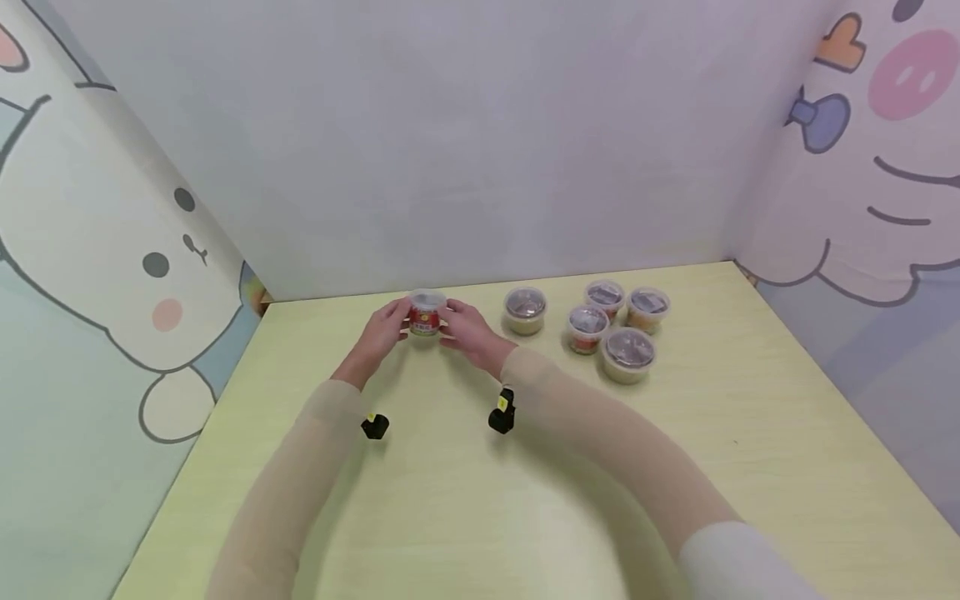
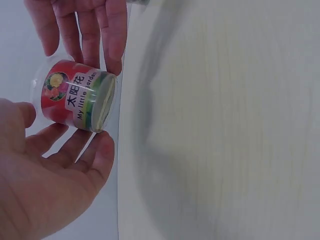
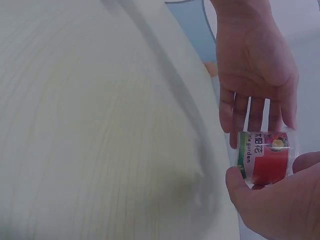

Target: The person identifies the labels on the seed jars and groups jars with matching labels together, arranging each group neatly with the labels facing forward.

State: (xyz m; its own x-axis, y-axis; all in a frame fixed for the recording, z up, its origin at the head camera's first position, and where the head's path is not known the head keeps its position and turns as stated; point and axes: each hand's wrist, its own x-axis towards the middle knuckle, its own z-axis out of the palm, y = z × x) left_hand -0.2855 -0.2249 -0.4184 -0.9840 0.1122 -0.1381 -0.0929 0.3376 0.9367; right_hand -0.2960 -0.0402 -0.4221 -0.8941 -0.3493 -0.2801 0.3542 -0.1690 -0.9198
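A small clear plastic cup [image 1: 425, 313] with a red label is held between both hands near the table's back edge. Its label reads "My little garden" and bears a flower picture, plain in the left wrist view on the cup [image 2: 75, 95]. From the left side, my left hand [image 1: 381, 335] holds it with fingertips against the wall. My right hand [image 1: 476, 335] grips the opposite side; in the right wrist view its thumb lies near the base of the cup [image 3: 267, 157]. The cup looks raised off the table, base down in the head view.
Several round lidded tubs stand on the table right of the hands: a tan one [image 1: 525, 312] nearest, then a group with a red-banded tub [image 1: 586, 330] and a larger tan tub [image 1: 627, 357]. A pale wall [image 1: 465, 167] rises behind the yellow tabletop [image 1: 450, 500].
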